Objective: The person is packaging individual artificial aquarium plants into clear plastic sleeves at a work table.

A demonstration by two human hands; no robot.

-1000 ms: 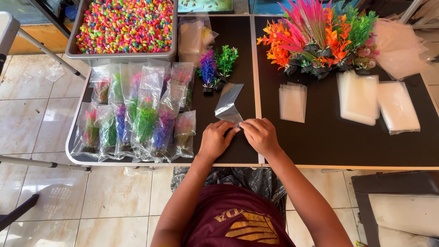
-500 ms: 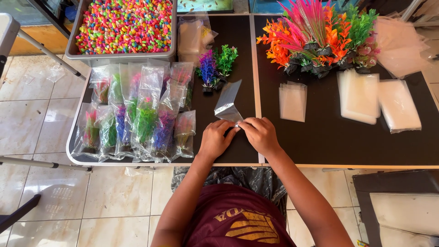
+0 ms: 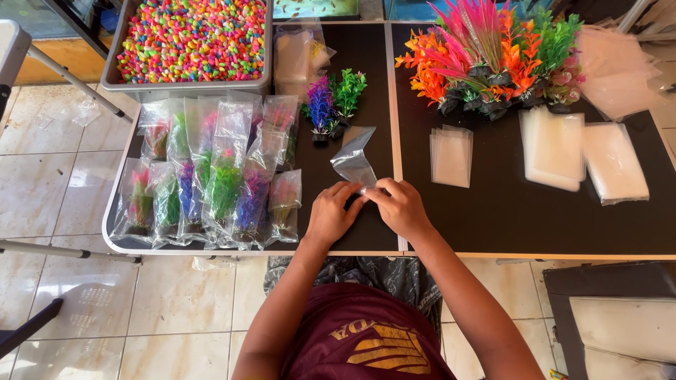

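- Left hand (image 3: 331, 214) and right hand (image 3: 400, 207): fingertips meet at the lower end of a clear plastic bag (image 3: 353, 158), each grip pinched narrow on its edge
- Bag: near the middle of the black surface (image 3: 493, 211), rising toward 12 o'clock from the hands
- At 11 o'clock of the bag: purple and green plastic plants (image 3: 332, 102)
- At 9 o'clock: bagged plants (image 3: 211, 183)
- At 3 o'clock: stack of empty bags (image 3: 451, 156)

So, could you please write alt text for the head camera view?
Both hands, left hand and right hand, pinch a small clear plastic bag over a black table. Bagged artificial plants lie to the left; a tray of coloured pebbles and loose plants sit behind.
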